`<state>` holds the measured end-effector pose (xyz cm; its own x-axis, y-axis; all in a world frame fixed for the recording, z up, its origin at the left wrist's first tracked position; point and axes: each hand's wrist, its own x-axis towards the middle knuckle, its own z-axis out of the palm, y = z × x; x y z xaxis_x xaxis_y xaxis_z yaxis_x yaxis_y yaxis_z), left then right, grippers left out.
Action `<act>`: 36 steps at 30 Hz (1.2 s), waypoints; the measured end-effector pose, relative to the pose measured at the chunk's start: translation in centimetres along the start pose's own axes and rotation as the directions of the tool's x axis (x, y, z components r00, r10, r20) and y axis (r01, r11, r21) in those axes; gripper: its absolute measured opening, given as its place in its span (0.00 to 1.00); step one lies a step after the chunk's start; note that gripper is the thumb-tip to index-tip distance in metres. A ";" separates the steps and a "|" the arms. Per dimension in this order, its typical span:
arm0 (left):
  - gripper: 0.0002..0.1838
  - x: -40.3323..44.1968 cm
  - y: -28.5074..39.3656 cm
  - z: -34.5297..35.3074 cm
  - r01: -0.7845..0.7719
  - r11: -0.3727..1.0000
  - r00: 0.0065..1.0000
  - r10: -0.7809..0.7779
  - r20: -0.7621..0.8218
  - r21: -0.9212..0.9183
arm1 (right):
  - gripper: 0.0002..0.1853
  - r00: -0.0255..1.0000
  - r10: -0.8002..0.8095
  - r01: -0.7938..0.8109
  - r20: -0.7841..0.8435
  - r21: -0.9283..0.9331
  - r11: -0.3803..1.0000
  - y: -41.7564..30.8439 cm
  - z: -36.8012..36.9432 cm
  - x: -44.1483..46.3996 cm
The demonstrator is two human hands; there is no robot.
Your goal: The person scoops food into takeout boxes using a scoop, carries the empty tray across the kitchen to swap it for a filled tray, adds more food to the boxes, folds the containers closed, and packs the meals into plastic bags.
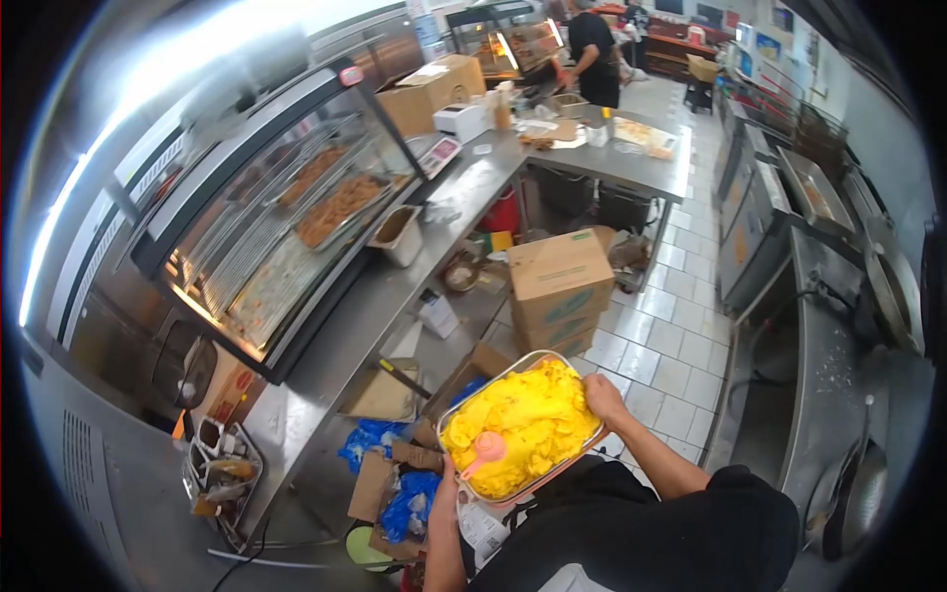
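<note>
In front of my body I carry a metal tray (590,441) heaped with soft, lumpy yellow food (533,419). The kind of food is unclear. A pink scoop (487,449) rests on the food near the tray's left end. My left hand (446,485) grips the left end, its fingers partly hidden beneath. At the opposite end, my right hand (604,400) is closed around the rim. The tray tilts slightly in this view.
Stacked cardboard boxes (560,271) stand on the tiled floor ahead. A heated display case (286,217) with fried food sits on the left steel counter (449,212). Fryers (755,212) line the right side. Another person (593,54) stands at the far counter.
</note>
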<state>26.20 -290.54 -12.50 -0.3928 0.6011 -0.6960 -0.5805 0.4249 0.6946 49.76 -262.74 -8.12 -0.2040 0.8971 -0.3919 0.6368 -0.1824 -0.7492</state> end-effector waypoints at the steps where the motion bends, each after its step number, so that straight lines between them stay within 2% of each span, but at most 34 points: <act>1: 0.41 0.5 -0.2 2.2 0.015 0.999 0.999 -0.016 0.034 0.035 | 0.31 1.000 0.005 -0.004 -0.027 0.019 1.000 1.8 -2.0 -0.2; 5: 0.40 3.6 -0.1 11.8 0.070 0.978 0.985 -0.099 0.142 0.195 | 0.29 0.983 0.051 -0.038 -0.178 0.076 0.996 8.7 -11.0 0.3; 7: 0.38 6.6 1.1 17.2 0.115 0.966 0.963 -0.166 0.213 0.233 | 0.28 0.978 0.064 -0.057 -0.200 0.043 0.997 9.2 -16.3 3.2; 11: 0.35 9.6 2.7 28.6 0.008 0.977 0.940 -0.080 0.331 0.213 | 0.26 0.945 0.115 -0.085 -0.308 0.109 0.990 13.1 -24.0 6.5; 12: 0.35 11.8 3.4 34.6 -0.015 0.980 0.924 -0.062 0.378 0.197 | 0.24 0.926 0.123 -0.094 -0.356 0.096 0.991 15.6 -27.5 9.0; 13: 0.34 14.1 4.7 36.3 -0.017 0.960 0.869 -0.124 0.478 0.281 | 0.23 0.924 0.107 -0.092 -0.367 0.058 0.994 15.7 -29.2 11.6; 14: 0.34 16.0 5.2 38.6 -0.027 0.951 0.851 -0.141 0.506 0.309 | 0.23 0.906 0.131 -0.108 -0.402 0.081 0.991 17.1 -30.5 13.5; 16: 0.34 18.9 4.8 45.3 -0.043 0.972 0.783 -0.112 0.612 0.233 | 0.20 0.916 -0.014 -0.053 -0.400 -0.155 0.986 20.2 -34.6 16.7; 17: 0.34 20.1 4.6 49.1 -0.042 0.978 0.753 -0.103 0.650 0.203 | 0.19 0.905 0.011 -0.076 -0.424 -0.136 0.988 20.2 -37.0 17.7; 19: 0.34 21.4 4.5 55.3 -0.020 0.969 0.816 -0.126 0.563 0.247 | 0.19 0.901 0.025 -0.084 -0.434 -0.118 0.989 21.3 -41.8 20.6; 22: 0.35 26.8 4.8 63.7 -0.034 0.965 0.843 -0.113 0.526 0.260 | 0.19 0.873 0.015 -0.076 -0.487 -0.104 0.992 22.8 -48.4 27.1; 23: 0.35 27.0 6.5 67.3 -0.063 0.951 0.847 -0.110 0.520 0.303 | 0.20 0.843 0.072 -0.073 -0.532 0.019 0.997 23.3 -50.0 29.5; 24: 0.35 27.5 8.2 70.4 -0.065 0.939 0.844 -0.129 0.520 0.339 | 0.21 0.815 0.137 -0.068 -0.563 0.143 0.987 23.8 -51.3 31.5; 26: 0.34 30.0 10.8 76.4 -0.059 0.924 0.836 -0.161 0.524 0.377 | 0.23 0.811 0.133 -0.095 -0.570 0.096 0.991 23.4 -54.9 35.1; 28: 0.33 34.3 12.2 81.0 -0.071 0.913 0.821 -0.175 0.543 0.401 | 0.24 0.776 0.207 -0.096 -0.595 0.214 0.972 23.6 -57.4 40.1; 30: 0.33 35.3 16.2 88.7 -0.064 0.903 0.827 -0.190 0.529 0.424 | 0.24 0.756 0.216 -0.076 -0.618 0.245 0.967 22.2 -61.6 44.6; 32: 0.33 37.4 19.4 95.2 -0.012 0.933 0.830 -0.191 0.523 0.359 | 0.25 0.745 0.216 -0.053 -0.631 0.267 0.962 21.6 -65.4 49.3; 33: 0.33 40.2 20.5 96.9 -0.029 0.922 0.785 -0.219 0.580 0.387 | 0.25 0.727 0.224 -0.036 -0.650 0.289 0.957 21.7 -66.9 52.1; 34: 0.33 43.1 21.3 99.1 -0.040 0.926 0.799 -0.197 0.569 0.376 | 0.25 0.727 0.215 0.002 -0.652 0.314 0.949 22.5 -68.5 56.2; 35: 0.33 45.3 22.3 101.7 -0.031 0.941 0.751 -0.200 0.629 0.336 | 0.25 0.709 0.250 -0.032 -0.659 0.324 0.946 21.0 -70.7 58.2; 36: 0.33 44.2 24.5 105.4 0.036 0.957 0.768 -0.211 0.605 0.287 | 0.25 0.704 0.257 -0.044 -0.662 0.320 0.946 20.7 -73.1 60.3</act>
<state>69.83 -182.22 -7.04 0.2519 0.7816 -0.5707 -0.3648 0.6229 0.6920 104.95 -182.98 -8.22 0.5120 0.8512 -0.1151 0.3733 -0.3412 -0.8627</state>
